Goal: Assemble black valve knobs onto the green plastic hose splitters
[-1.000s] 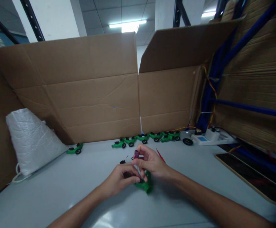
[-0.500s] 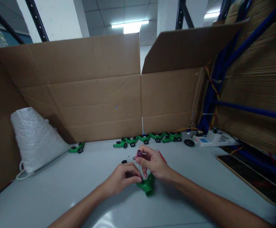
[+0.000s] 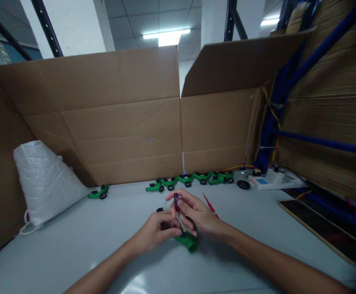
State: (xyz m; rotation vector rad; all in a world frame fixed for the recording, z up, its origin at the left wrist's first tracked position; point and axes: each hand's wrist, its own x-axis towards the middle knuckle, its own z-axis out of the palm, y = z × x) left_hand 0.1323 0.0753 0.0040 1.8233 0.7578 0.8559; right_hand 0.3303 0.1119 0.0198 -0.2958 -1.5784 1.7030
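Observation:
My left hand [image 3: 155,233] pinches a green toy car body [image 3: 187,241] against the grey table [image 3: 74,245]. My right hand [image 3: 196,214] grips a small screwdriver with a purple handle [image 3: 176,201], held upright with its tip down at the green body between both hands. A small black wheel [image 3: 159,210] lies just beyond my left fingers.
A row of several finished green toy cars [image 3: 190,179] lines the cardboard wall [image 3: 119,134], with one more [image 3: 98,192] to the left. A white woven bag [image 3: 43,179] leans at left. A red tool [image 3: 210,204], a loose black wheel [image 3: 243,185], a white device [image 3: 266,179] and a dark board [image 3: 324,228] lie to the right.
The right fingers have shifted around the screwdriver handle, turning it a little. The green body has tilted slightly under the hands. The view has barely moved.

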